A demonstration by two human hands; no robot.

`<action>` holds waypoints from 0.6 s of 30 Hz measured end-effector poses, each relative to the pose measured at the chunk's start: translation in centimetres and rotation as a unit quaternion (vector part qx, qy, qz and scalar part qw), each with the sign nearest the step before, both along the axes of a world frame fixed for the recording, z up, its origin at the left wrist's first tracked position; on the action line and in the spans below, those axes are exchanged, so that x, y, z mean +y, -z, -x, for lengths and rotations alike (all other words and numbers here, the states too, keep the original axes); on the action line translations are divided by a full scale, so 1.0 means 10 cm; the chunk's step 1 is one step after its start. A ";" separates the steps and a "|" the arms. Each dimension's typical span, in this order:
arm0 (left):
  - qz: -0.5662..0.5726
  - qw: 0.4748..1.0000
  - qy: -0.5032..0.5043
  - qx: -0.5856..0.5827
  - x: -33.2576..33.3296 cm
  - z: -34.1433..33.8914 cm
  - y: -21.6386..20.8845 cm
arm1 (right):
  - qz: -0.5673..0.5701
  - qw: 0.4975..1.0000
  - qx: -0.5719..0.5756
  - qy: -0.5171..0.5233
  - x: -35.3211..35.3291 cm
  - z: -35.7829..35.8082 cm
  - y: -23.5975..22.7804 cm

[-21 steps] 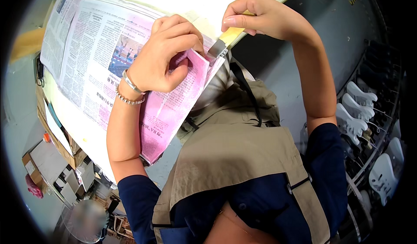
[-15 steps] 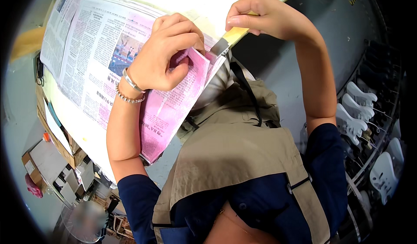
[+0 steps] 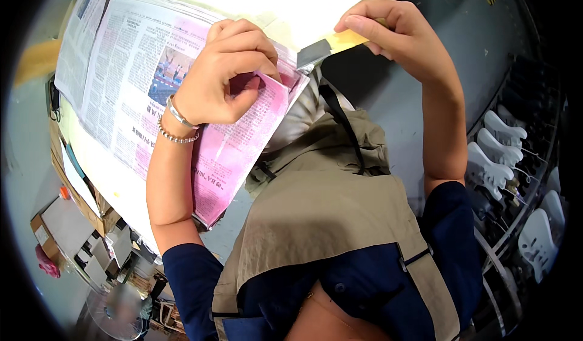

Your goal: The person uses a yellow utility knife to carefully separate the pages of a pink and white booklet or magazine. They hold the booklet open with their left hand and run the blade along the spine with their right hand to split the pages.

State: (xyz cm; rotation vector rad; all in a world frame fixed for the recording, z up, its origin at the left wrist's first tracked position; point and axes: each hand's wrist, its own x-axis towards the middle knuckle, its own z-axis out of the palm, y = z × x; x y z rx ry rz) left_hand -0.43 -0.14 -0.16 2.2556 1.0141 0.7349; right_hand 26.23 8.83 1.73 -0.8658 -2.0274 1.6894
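Clamping scraper (image 3: 349, 40) in right fingers (image 3: 376, 11), pointing it left across tabletop's (image 3: 303, 4) near edge; pinching newspaper (image 3: 234, 150) in left fingers (image 3: 242, 40).

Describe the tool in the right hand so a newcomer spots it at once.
Start from the pale tabletop at the upper left and follow its newspapers to their right-hand corner. There the right hand holds a scraper. Its yellow handle and flat grey blade set it apart from the pink-stained newspapers.

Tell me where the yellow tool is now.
In the head view, the yellow tool is above and right of centre, pinched in the right hand, its grey end by the newspaper, right of the left hand.
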 end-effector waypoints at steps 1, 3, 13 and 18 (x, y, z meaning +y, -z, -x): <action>-0.001 1.000 -0.001 0.003 0.00 0.00 -0.01 | -0.015 1.000 -0.004 0.011 -0.02 0.03 0.02; 0.001 1.000 -0.003 0.006 0.00 -0.01 -0.03 | -0.033 0.999 -0.026 -0.002 -0.02 0.06 0.03; 0.021 1.000 -0.006 -0.005 0.02 -0.01 -0.02 | -0.001 0.998 -0.041 -0.046 -0.11 0.22 0.19; 0.035 0.999 -0.010 -0.007 0.02 -0.02 -0.02 | 0.027 0.997 -0.052 -0.058 -0.09 0.16 0.22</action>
